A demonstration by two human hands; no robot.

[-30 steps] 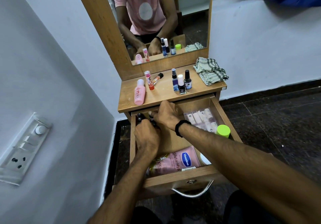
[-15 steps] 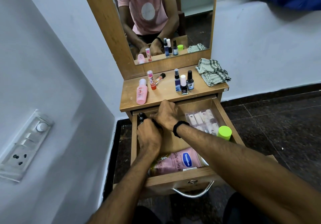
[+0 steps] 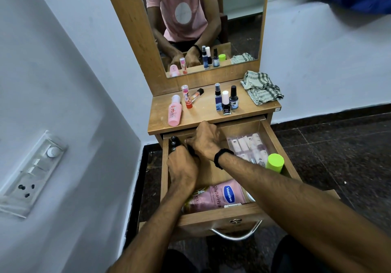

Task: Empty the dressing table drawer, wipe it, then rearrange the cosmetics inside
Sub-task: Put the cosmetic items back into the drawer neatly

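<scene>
Both hands' grip unclear: left hand (image 3: 183, 168) and right hand (image 3: 204, 140) cover small black-capped bottles (image 3: 174, 143) in open drawer (image 3: 277, 143).

We have a single view, a wide-angle camera worn on the head, looking forward and steeply down from above and in front of the small wooden dressing table (image 3: 203, 114). We sit close: our forearms run up from the bottom edge into the pulled-out wooden drawer (image 3: 222, 215) at frame centre. The lens bends the pale wall (image 3: 63, 82) at left. Straight ahead, the wood-framed mirror (image 3: 211, 18) faces back at us, giving a second, reversed look at the tabletop and our arms
</scene>
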